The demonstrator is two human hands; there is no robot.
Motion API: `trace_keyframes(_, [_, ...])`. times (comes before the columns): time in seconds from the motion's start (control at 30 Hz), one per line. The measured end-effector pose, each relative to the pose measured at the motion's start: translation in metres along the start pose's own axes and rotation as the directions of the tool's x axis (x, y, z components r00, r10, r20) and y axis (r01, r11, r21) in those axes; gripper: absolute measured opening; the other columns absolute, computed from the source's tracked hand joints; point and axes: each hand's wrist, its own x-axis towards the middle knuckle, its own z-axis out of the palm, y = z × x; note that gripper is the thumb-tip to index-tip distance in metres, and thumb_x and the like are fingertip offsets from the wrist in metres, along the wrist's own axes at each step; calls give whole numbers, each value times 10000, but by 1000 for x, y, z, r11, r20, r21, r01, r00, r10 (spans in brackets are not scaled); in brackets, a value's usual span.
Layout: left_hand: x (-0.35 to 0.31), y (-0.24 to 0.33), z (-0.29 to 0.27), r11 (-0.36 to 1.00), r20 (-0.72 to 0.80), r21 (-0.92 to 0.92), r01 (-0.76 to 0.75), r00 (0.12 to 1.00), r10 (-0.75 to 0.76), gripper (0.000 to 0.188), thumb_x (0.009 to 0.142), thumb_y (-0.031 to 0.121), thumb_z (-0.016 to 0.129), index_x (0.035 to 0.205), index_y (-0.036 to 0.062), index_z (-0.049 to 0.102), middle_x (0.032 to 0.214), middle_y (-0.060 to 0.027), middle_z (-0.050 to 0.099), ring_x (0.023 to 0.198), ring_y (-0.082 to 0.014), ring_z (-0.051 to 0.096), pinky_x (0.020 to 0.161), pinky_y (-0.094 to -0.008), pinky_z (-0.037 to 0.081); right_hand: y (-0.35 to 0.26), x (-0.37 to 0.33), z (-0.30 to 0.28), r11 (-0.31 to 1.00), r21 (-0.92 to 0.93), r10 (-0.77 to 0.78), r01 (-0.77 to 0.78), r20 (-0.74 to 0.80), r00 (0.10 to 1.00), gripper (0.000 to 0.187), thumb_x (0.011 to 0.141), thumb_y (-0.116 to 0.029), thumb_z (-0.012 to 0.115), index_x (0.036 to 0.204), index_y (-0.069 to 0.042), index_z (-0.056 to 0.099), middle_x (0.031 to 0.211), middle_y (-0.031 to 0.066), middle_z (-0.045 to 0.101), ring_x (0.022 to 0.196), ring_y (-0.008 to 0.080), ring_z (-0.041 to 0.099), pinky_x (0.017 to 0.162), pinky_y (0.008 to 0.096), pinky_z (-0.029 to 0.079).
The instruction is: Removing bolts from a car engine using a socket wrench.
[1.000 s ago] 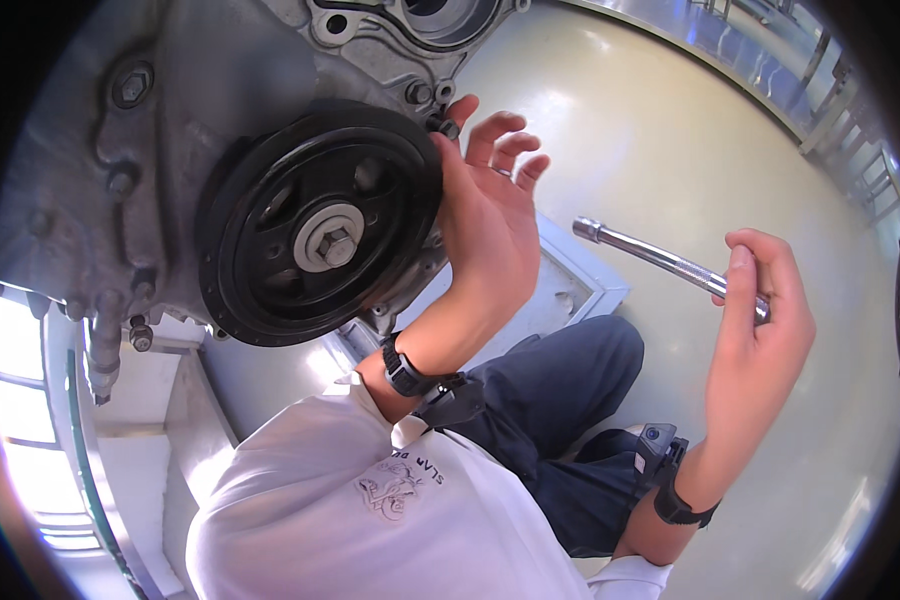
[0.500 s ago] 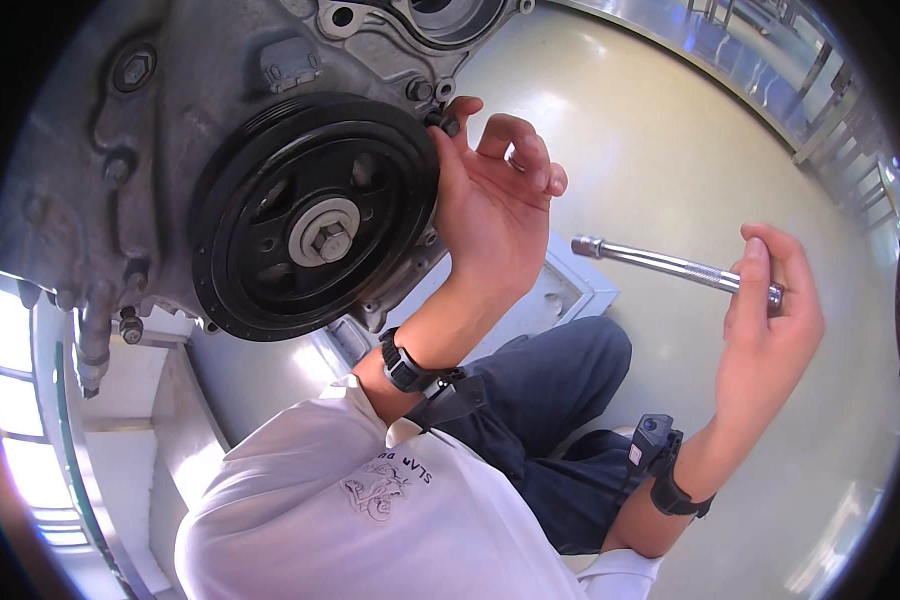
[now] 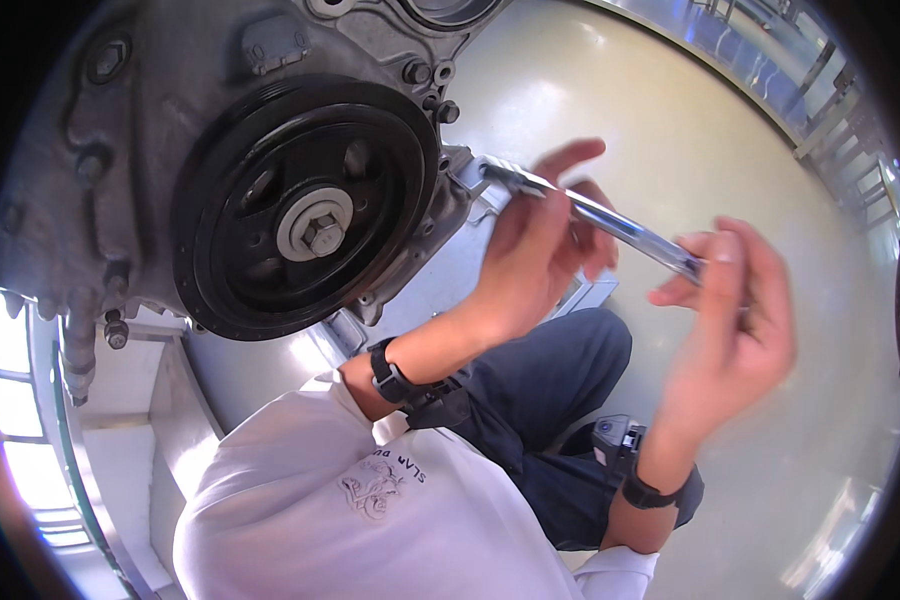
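Note:
A grey engine block (image 3: pixel 160 70) fills the upper left, with a black crank pulley (image 3: pixel 260 150) on its face and a hex bolt (image 3: pixel 320 236) with a washer at the pulley's centre. My right hand (image 3: pixel 740 320) grips the handle of a shiny ratchet wrench (image 3: pixel 615 222). The wrench's head end reaches toward the engine casting just right of the pulley rim. My left hand (image 3: pixel 525 275) is beside the pulley's right edge. Its fingers wrap the wrench shaft near the head, and its thumb points up.
Small bolts (image 3: pixel 440 105) stick out of the casting above the wrench head. A pale metal stand (image 3: pixel 160 420) sits under the engine at lower left. Glossy pale floor (image 3: pixel 670 110) spreads to the right, with metal railings (image 3: pixel 820 90) at the far upper right.
My left hand has come off the pulley rim and taken the wrench shaft. My right hand has swung the wrench left and up, bringing its head close to the engine.

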Motion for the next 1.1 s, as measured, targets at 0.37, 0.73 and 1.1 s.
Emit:
trace_keyframes(0.37, [1, 10, -5, 998, -168, 60, 38, 985, -27, 315, 961, 339, 341, 892, 53, 455, 698, -46, 510, 596, -116, 505, 572, -255, 424, 0, 0, -2, 985, -82, 167, -152, 240, 956, 86, 826, -49, 588, 803, 34, 582, 593, 44, 567, 440, 54, 482, 416, 175, 346])
trace_keyframes(0.73, [4, 16, 6, 992, -185, 127, -7, 982, 31, 346, 942, 342, 405, 890, 8, 480, 649, -87, 560, 500, -154, 541, 539, -273, 479, -6, 11, -14, 986, 15, 155, -167, 304, 940, 124, 823, -87, 601, 808, 35, 586, 579, 33, 544, 447, 45, 467, 414, 175, 336])
trace_keyframes(1.1, [5, 12, 5, 999, -155, 41, 11, 988, -5, 370, 943, 342, 401, 958, -18, 489, 674, -90, 578, 557, -173, 592, 589, -298, 506, -12, 18, -36, 990, -81, 135, -116, 277, 951, 153, 735, 6, 640, 871, 42, 577, 635, 50, 543, 495, 82, 474, 490, 184, 400])
